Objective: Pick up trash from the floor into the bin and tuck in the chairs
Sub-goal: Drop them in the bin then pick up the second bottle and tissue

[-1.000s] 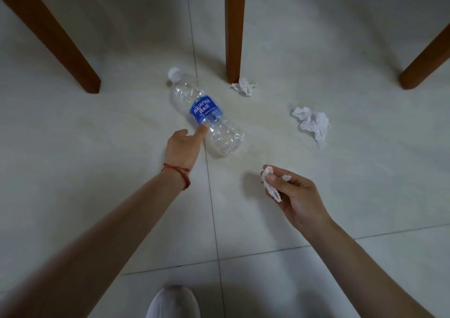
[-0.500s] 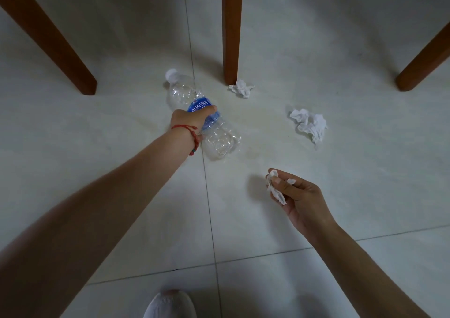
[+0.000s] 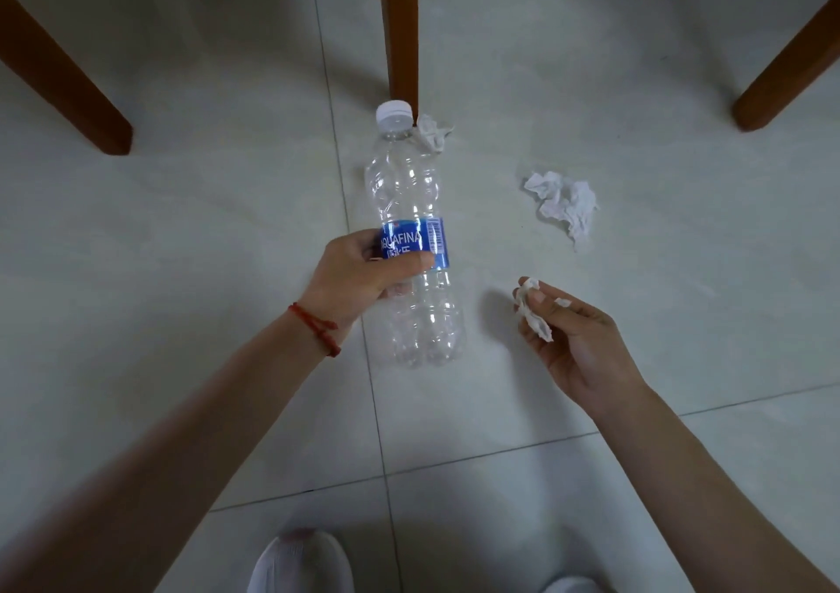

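– Where's the trash?
– Clear, empty Aquafina bottle point(image 3: 411, 211), white cap away from the camera, gripped at its blue label. One crumpled tissue point(image 3: 532, 315) pinched in fingers.
– And the floor?
– Two crumpled tissues: small tissue point(image 3: 432, 133) by the chair leg point(image 3: 399, 29), larger tissue point(image 3: 563, 204) to its right.

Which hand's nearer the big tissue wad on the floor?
Right. The right hand, pinching a tissue, is just below the wad; the left hand grips the bottle farther left.

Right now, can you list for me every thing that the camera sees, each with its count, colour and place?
bottle: 1, clear with blue label and white cap, held in the left hand
tissues on floor: 2, white, one right of the bottle, one by the middle leg
held tissue: 1, white, in the right hand
wooden legs: 3, brown, along the top
floor: pale tiles
shoes: 2, white, bottom edge
bracelet: 1, red, left wrist
hands: left hand, right hand
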`<control>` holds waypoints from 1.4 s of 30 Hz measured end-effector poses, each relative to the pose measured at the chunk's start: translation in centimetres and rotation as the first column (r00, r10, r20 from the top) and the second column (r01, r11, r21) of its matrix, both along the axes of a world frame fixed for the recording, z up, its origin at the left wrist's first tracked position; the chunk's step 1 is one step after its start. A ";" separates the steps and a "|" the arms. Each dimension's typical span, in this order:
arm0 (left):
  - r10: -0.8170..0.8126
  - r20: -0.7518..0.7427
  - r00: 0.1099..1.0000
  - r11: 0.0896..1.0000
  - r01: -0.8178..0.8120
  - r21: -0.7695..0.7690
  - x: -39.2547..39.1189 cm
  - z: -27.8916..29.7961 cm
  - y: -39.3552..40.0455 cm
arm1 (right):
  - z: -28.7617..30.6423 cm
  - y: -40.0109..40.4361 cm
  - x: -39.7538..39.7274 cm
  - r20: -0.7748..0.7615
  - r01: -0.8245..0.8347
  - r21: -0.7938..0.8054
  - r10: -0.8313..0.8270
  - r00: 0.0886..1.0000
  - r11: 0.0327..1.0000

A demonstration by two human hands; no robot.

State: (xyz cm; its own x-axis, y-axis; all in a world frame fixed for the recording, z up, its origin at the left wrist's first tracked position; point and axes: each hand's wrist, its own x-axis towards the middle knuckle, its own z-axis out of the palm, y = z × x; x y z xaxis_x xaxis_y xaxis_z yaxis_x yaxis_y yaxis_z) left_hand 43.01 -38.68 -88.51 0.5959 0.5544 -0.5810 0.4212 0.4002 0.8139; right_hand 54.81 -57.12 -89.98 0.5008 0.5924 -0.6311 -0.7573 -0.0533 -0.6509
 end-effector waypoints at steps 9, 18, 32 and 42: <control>-0.103 -0.043 0.994 0.995 0.104 0.010 1.1 -1.0 -2.3 | 0.5 -1.2 1.3 -0.056 0.185 -0.093 -0.191 0.980 0.978; -0.231 -0.075 0.970 0.969 0.236 0.075 -1.8 2.1 -3.3 | 3.8 -2.0 0.4 -0.135 0.152 -0.134 -0.170 0.976 0.979; -0.340 -0.143 0.929 0.931 0.354 0.085 -1.4 17.4 -6.1 | 18.5 -3.9 -1.2 -0.303 0.239 -0.123 -0.266 0.915 0.963; -0.284 -0.169 0.944 0.953 0.297 0.058 -1.8 34.2 -9.2 | 36.5 -6.8 -3.4 -0.305 0.298 -0.137 -0.326 0.895 0.945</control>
State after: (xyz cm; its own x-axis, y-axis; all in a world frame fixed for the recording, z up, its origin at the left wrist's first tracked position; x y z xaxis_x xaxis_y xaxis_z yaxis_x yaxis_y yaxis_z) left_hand 41.24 -47.85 -54.30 0.6432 0.4201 -0.6402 0.6341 0.1764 0.7528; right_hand 51.40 -63.87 -53.45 0.4148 0.3766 -0.8283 -0.9099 0.1761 -0.3756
